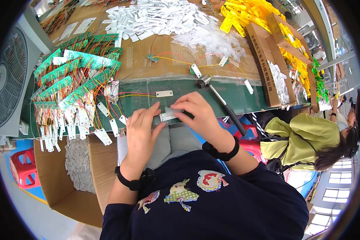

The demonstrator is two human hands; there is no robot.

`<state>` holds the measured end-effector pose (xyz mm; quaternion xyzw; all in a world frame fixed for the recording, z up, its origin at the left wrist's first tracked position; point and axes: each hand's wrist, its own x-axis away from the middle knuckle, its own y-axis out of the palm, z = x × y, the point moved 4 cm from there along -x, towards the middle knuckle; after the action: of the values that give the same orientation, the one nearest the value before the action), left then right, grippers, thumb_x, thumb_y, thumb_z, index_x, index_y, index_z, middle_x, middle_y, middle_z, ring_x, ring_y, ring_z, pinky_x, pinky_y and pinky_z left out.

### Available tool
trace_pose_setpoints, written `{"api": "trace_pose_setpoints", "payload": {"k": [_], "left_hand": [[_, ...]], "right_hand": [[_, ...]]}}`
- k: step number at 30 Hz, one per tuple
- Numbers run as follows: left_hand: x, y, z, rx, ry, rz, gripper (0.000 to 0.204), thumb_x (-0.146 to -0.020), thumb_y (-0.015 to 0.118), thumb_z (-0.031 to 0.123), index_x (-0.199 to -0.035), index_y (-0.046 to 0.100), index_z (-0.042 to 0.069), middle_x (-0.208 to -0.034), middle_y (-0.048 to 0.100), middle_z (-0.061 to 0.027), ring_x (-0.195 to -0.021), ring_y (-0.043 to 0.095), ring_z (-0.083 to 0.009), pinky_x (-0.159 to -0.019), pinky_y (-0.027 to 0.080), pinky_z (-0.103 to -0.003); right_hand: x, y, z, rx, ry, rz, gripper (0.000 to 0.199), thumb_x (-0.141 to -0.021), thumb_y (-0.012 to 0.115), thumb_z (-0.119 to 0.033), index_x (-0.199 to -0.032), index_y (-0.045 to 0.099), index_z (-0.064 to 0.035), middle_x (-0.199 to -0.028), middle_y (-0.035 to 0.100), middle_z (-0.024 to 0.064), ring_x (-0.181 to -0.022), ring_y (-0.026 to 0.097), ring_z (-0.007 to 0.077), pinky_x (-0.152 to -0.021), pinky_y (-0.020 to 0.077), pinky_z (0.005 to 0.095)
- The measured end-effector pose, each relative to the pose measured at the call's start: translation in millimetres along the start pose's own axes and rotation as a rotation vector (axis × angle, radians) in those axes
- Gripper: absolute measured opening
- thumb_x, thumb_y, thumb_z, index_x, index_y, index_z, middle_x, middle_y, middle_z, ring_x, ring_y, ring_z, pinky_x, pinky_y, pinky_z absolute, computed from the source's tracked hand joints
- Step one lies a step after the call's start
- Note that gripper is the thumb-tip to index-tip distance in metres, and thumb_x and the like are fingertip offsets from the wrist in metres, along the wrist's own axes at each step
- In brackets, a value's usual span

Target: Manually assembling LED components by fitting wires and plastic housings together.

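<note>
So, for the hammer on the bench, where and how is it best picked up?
Probably by its black grip, with the right hand coming in from the near right. The hammer lies slantwise, its head at the far end and the slim, straight grip at the near end, so the grip should be reached first and looks easy to wrap.

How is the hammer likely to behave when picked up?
The hammer would probably feel head-heavy, given its chunky head and slim shaft. That straight, shiny shaft suggests it should stay stiff. Its dark handle appears to jut past the table edge, so a bump there might swivel it.
</note>
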<state>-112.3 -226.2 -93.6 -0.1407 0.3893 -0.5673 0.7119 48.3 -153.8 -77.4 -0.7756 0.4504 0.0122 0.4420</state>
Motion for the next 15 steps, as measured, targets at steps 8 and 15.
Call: {"api": "trace_pose_setpoints", "payload": {"k": [8,15], "left_hand": [[0,0,-2,-0.001,0.016,0.009,0.054,-0.067,0.075,0.008,-0.118,0.056,0.007,-0.1,0.066,-0.0027,-0.096,0.057,-0.0239,-0.081,0.041,-0.038],[0,-1,0,-0.025,0.027,0.005,0.046,-0.067,0.075,0.009,-0.11,0.06,0.007,-0.098,0.064,-0.0045,-0.095,0.057,-0.0249,-0.08,0.042,-0.038]], "right_hand": [[-1,14,-7,-0.008,0.02,-0.088,0.019,-0.069,0.072,-0.001,-0.087,0.067,-0.0041,-0.086,0.058,0.0058,-0.085,0.054,0.0258,-0.073,0.0468,0.0358],[-2,16,-6,-0.001,0.076,-0.131,0.017,-0.07,0.072,-0.002,-0.085,0.066,-0.0054,-0.087,0.057,0.0053,-0.085,0.053,0.0259,-0.073,0.0456,0.0358]]}}
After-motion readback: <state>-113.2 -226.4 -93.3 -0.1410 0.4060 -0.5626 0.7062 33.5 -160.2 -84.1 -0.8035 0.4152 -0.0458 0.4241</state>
